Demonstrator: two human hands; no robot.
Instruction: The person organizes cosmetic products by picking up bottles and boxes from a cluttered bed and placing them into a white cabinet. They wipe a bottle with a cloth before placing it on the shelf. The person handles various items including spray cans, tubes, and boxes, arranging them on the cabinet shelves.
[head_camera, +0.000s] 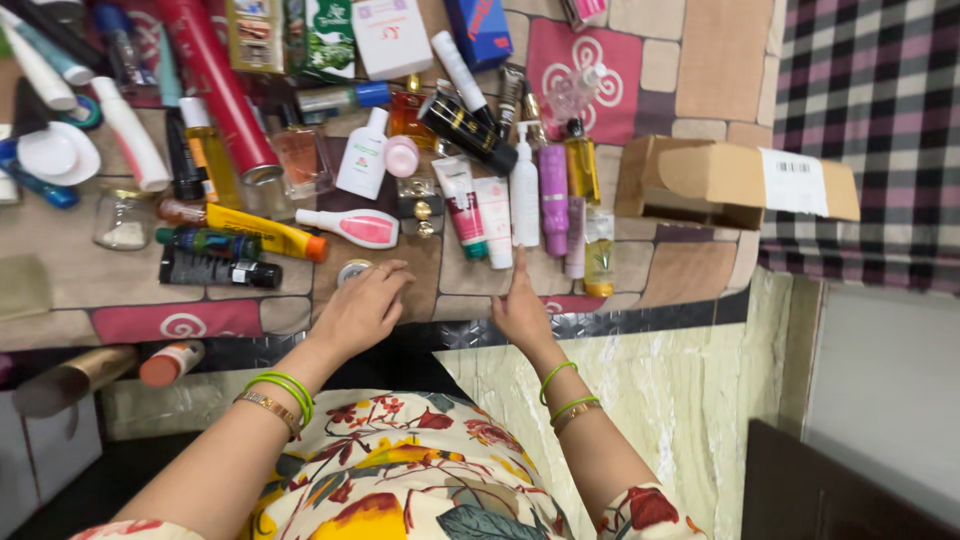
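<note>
My left hand (362, 308) rests on the patterned mat, fingers spread, its fingertips touching a small round silver-lidded jar (351, 270). My right hand (521, 310) lies at the mat's front edge with its fingers stretched toward a white tube with a green cap (460, 206) and a pale pink tube (495, 220); it holds nothing. Just beyond stand a white pump bottle (524, 192), a purple bottle (553, 198) and a yellow oil bottle (581, 165). A pink and white bottle (352, 227) lies ahead of my left hand.
Several cosmetics cover the mat: a yellow tube (262, 231), a dark tube (215, 270), a red can (222, 85), a glass jar (121, 218). An open cardboard box (720, 180) sits at right by a checked cloth (880, 120). Marble floor (690, 400) lies below.
</note>
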